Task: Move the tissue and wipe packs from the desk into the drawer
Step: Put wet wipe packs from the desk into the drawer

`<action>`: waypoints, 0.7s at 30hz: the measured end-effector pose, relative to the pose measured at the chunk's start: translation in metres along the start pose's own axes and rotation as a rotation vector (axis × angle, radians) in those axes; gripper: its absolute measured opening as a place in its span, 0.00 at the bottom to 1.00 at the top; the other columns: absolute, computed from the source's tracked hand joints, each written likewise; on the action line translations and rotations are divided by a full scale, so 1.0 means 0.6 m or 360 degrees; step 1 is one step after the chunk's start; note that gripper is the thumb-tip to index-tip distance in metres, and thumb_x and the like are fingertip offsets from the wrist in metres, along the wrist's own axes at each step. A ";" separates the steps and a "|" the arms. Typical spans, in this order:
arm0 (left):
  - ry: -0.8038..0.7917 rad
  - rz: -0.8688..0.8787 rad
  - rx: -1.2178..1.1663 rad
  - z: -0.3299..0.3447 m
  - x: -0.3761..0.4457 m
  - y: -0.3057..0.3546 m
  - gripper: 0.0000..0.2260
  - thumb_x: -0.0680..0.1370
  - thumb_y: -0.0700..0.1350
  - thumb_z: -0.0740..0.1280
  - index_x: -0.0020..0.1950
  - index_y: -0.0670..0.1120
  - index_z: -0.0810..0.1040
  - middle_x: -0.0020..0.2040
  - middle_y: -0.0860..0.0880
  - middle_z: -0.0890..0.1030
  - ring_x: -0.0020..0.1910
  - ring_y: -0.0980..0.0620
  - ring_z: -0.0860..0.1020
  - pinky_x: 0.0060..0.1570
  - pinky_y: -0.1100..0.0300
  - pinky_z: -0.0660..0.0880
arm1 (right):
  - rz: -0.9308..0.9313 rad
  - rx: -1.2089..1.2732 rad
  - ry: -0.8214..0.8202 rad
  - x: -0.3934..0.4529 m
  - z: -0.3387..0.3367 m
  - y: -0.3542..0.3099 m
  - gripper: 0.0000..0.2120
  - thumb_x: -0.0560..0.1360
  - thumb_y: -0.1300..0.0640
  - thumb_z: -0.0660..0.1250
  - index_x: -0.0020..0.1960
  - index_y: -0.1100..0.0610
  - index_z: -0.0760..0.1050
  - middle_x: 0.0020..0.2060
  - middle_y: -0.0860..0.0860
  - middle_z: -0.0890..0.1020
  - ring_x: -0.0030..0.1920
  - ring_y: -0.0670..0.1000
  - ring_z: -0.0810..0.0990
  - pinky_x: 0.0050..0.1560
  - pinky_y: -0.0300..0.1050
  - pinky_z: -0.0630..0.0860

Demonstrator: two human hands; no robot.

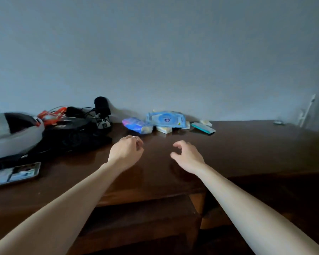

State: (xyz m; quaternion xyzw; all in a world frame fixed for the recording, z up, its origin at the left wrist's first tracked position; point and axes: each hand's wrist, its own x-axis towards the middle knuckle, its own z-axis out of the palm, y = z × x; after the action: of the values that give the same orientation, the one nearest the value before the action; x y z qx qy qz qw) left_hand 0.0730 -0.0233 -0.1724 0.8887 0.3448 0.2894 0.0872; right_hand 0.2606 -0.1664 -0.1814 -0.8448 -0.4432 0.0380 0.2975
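Several packs lie at the back of the dark wooden desk (pixel 247 144) against the wall: a purple-and-blue tissue pack (pixel 137 125), a large light-blue wipe pack (pixel 166 119) lying on small white tissue packs (pixel 164 130), and a teal flat pack (pixel 203 127) to the right. My left hand (pixel 126 150) hovers over the desk just in front of the purple pack, fingers curled, holding nothing. My right hand (pixel 187 155) hovers beside it with fingers apart and empty. An open drawer (pixel 140 218) shows dimly below the desk edge between my forearms.
A white-and-black helmet (pixel 13 133) sits at the left, beside a black bag (pixel 75 133) with orange cables and a microphone (pixel 102 105). A phone (pixel 13 173) lies near the left front edge. A small object (pixel 278 122) and white fitting (pixel 306 113) stand far right.
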 end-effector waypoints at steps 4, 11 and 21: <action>-0.0070 0.0160 0.0078 0.059 0.096 -0.002 0.14 0.76 0.49 0.64 0.60 0.54 0.80 0.57 0.52 0.79 0.62 0.48 0.73 0.56 0.53 0.73 | 0.0220 -0.0080 -0.0032 0.136 0.018 0.005 0.27 0.78 0.40 0.67 0.74 0.48 0.69 0.69 0.51 0.75 0.71 0.56 0.72 0.65 0.54 0.72; -0.0135 0.0260 -0.0027 0.157 0.197 -0.035 0.17 0.78 0.51 0.63 0.67 0.52 0.76 0.66 0.51 0.76 0.61 0.48 0.77 0.58 0.54 0.72 | 0.0367 -0.0146 0.0051 0.340 0.086 0.019 0.40 0.77 0.34 0.64 0.79 0.58 0.58 0.73 0.58 0.71 0.73 0.61 0.67 0.69 0.57 0.68; -0.0017 0.0373 0.0028 0.175 0.225 -0.040 0.34 0.74 0.57 0.68 0.78 0.51 0.61 0.73 0.50 0.69 0.72 0.47 0.67 0.70 0.52 0.66 | 0.0115 0.0758 -0.0323 0.382 0.077 0.037 0.36 0.63 0.39 0.80 0.68 0.45 0.73 0.54 0.44 0.83 0.57 0.45 0.80 0.50 0.39 0.71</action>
State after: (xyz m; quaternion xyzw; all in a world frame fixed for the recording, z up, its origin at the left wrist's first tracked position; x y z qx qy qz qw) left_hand 0.2001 0.0890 -0.2052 0.9252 0.2407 0.2898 0.0468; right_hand 0.4000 0.0227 -0.1856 -0.7580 -0.4188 0.2365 0.4406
